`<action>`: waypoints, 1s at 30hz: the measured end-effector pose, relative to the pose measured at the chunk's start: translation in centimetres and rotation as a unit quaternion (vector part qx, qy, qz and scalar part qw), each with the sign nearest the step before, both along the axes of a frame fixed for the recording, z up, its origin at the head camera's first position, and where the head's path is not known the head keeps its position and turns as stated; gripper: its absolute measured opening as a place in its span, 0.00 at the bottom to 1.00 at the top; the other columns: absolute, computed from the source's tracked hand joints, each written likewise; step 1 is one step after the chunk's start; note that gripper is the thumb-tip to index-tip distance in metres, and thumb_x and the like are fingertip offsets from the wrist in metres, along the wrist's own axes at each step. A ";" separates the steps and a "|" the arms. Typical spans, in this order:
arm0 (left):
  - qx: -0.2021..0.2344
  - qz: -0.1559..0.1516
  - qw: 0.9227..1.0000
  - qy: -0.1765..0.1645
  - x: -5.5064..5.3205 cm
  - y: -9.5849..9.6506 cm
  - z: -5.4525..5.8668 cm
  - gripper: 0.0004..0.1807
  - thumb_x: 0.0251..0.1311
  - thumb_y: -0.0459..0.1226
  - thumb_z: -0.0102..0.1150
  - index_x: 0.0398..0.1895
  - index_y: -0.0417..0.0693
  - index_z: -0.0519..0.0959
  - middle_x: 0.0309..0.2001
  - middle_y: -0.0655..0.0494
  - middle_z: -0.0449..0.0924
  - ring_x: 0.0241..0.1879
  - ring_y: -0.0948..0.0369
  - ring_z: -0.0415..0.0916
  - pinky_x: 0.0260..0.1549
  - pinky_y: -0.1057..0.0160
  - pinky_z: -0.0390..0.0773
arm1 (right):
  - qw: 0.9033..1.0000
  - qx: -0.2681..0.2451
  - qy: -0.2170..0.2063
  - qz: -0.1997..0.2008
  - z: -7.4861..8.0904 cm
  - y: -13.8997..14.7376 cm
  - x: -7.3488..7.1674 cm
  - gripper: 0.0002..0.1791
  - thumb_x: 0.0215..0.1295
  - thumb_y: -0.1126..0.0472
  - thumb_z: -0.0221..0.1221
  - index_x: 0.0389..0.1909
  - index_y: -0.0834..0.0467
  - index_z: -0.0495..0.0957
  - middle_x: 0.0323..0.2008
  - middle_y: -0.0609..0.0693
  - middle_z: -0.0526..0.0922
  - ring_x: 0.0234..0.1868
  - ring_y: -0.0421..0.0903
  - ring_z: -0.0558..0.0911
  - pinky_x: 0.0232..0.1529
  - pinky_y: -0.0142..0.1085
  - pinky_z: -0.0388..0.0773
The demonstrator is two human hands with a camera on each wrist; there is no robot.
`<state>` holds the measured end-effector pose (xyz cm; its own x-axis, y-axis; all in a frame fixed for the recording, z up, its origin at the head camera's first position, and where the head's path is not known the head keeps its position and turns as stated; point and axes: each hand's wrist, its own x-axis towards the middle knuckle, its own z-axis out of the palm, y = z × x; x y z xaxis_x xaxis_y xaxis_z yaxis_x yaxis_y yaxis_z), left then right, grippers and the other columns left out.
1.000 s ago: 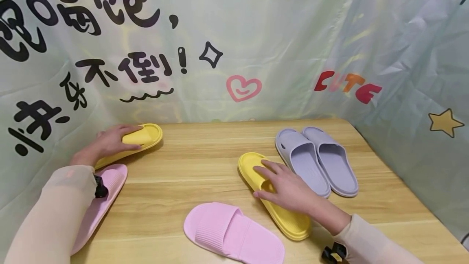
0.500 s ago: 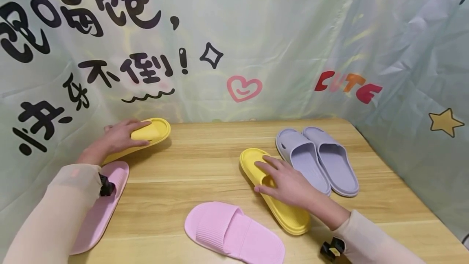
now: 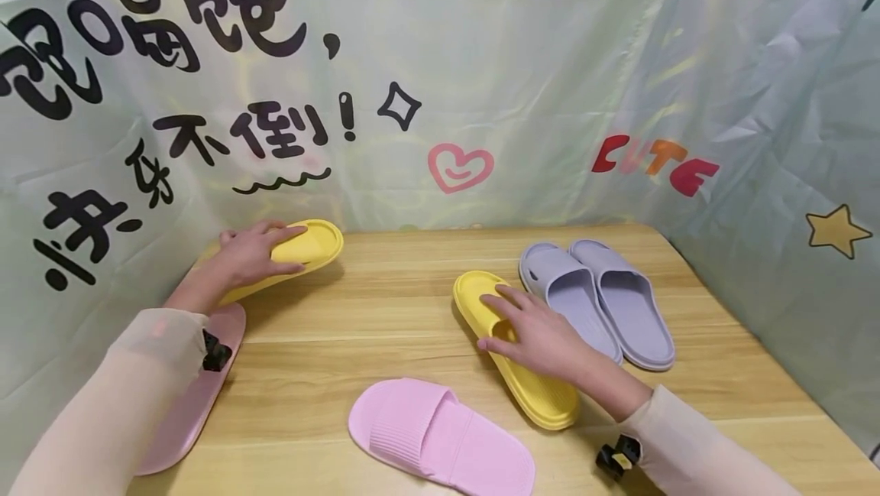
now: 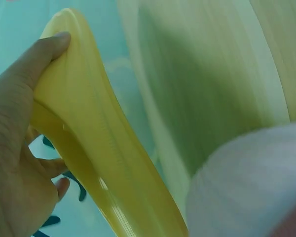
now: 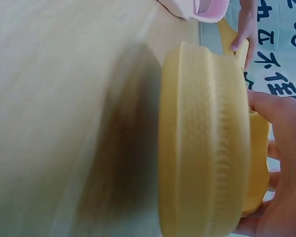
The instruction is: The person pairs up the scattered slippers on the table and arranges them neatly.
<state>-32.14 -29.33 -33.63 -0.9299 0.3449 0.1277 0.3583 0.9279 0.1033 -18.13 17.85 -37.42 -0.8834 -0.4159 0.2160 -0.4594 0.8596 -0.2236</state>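
Near the back left of the table, my left hand (image 3: 249,257) grips a yellow slipper (image 3: 318,245) across its strap, with the thumb on the near side. That slipper's heel is partly hidden by the hand, and in the left wrist view the slipper (image 4: 106,123) is off the table above its shadow. My right hand (image 3: 539,332) holds a second yellow slipper (image 3: 543,393) by the strap, right of the middle. In the right wrist view this slipper (image 5: 202,148) hangs above its shadow. Its toe points to the back left.
Two lilac slippers (image 3: 635,320) stand side by side at the right. One pink slipper (image 3: 474,442) lies front centre on the wooden table (image 3: 296,389). Another pink slipper (image 3: 182,419) lies under my left forearm. A printed cloth (image 3: 550,83) hangs along the back and sides.
My left hand has carried its yellow slipper to the right along the back. The slipper in my right hand has shifted slightly away from me. Pink and lilac slippers stay put.
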 end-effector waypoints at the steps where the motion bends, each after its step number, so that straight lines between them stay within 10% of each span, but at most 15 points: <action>1: 0.000 0.003 1.000 -0.001 0.1 0.3 0.0 0.46 0.53 0.68 0.59 0.73 0.59 0.64 0.66 0.41 0.63 0.59 0.36 0.66 0.47 0.28 0.50 | 1.000 0.001 0.001 -0.001 0.1 0.0 -0.1 0.40 0.61 0.32 0.59 0.69 0.49 0.69 0.70 0.58 0.64 0.63 0.68 0.68 0.53 0.62 0.71; 12: 0.054 0.038 0.998 -0.011 1.3 4.2 0.7 0.44 0.54 0.63 0.61 0.73 0.59 0.64 0.65 0.39 0.63 0.58 0.33 0.65 0.43 0.28 0.55 | 1.000 -0.003 0.013 -0.015 0.2 0.0 -1.0 0.39 0.61 0.34 0.60 0.69 0.51 0.69 0.69 0.58 0.64 0.62 0.71 0.68 0.52 0.63 0.71; 30: 0.040 0.011 0.999 0.030 2.4 9.2 0.5 0.43 0.54 0.63 0.61 0.73 0.61 0.65 0.62 0.40 0.66 0.50 0.34 0.72 0.38 0.36 0.70 | 0.999 0.001 0.016 -0.034 0.2 -0.1 -1.9 0.39 0.62 0.34 0.59 0.69 0.50 0.68 0.69 0.60 0.64 0.63 0.72 0.67 0.49 0.65 0.72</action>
